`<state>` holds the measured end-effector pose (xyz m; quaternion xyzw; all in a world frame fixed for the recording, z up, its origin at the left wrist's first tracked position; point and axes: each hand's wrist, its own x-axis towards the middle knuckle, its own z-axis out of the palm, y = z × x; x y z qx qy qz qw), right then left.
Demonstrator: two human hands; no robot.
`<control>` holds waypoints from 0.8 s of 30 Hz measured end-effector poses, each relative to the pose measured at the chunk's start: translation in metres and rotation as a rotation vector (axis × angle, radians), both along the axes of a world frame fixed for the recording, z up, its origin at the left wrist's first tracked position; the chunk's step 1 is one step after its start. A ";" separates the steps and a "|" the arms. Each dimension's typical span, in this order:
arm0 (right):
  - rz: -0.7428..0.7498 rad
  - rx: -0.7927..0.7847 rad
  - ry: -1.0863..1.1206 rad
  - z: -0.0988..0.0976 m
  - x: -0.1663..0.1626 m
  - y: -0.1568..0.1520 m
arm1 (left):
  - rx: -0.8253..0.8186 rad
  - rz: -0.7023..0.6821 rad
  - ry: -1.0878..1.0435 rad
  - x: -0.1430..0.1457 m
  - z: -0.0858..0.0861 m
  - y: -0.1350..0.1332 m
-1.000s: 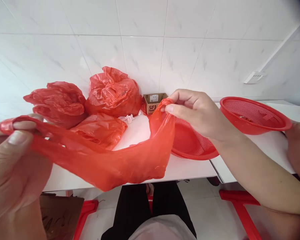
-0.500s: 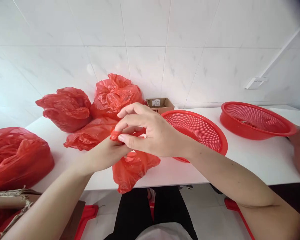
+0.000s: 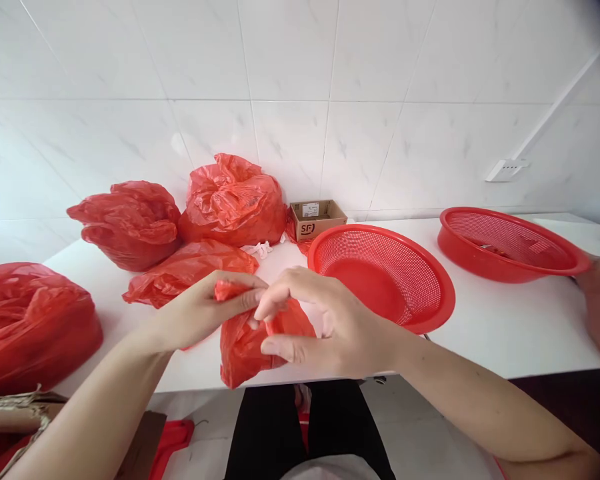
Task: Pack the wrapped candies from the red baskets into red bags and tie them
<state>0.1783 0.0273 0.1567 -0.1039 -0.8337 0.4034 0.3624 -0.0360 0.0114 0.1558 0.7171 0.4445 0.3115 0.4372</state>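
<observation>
A small red plastic bag (image 3: 243, 350) lies at the front edge of the white table (image 3: 330, 357), its gathered top drawn up between my hands. My left hand (image 3: 207, 310) is closed on that gathered part, with a tuft of red film poking out above the thumb. On the bag's right side is my right hand (image 3: 325, 320), its fingers curled and the thumb held apart from them. Red film shows in the gap, but no firm grip on it is visible. Whatever the bag contains is hidden.
Several red bags (image 3: 230, 200) stand at the back and left. An empty red mesh basket (image 3: 380, 280) sits right of my hands; another red basket (image 3: 510, 247) holds small items near a person's arm (image 3: 597, 300). A small cardboard box (image 3: 317, 219) stands by the wall.
My right hand has come off the top of my left hand and moved down and right, with its fingers opening. The left hand keeps hold of the bag's top.
</observation>
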 end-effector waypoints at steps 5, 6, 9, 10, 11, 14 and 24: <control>-0.137 -0.218 -0.121 -0.023 -0.012 0.018 | 0.220 -0.064 0.327 -0.001 -0.004 -0.011; -0.142 -0.268 -0.180 -0.028 -0.014 0.023 | 0.304 -0.026 0.387 0.000 -0.006 -0.013; -0.051 -0.346 -0.226 -0.037 -0.017 0.031 | 0.568 0.165 0.528 0.004 -0.015 -0.018; -0.006 -0.367 -0.204 -0.038 -0.017 0.032 | 0.653 0.217 0.541 0.005 -0.018 -0.019; 0.030 -0.383 -0.180 -0.038 -0.017 0.031 | 0.731 0.256 0.543 0.005 -0.021 -0.019; 0.050 -0.375 -0.149 -0.036 -0.014 0.027 | 0.899 0.301 0.518 0.004 -0.029 -0.020; -0.495 0.181 -0.367 -0.033 0.034 0.065 | 0.832 0.298 0.484 -0.041 -0.051 -0.034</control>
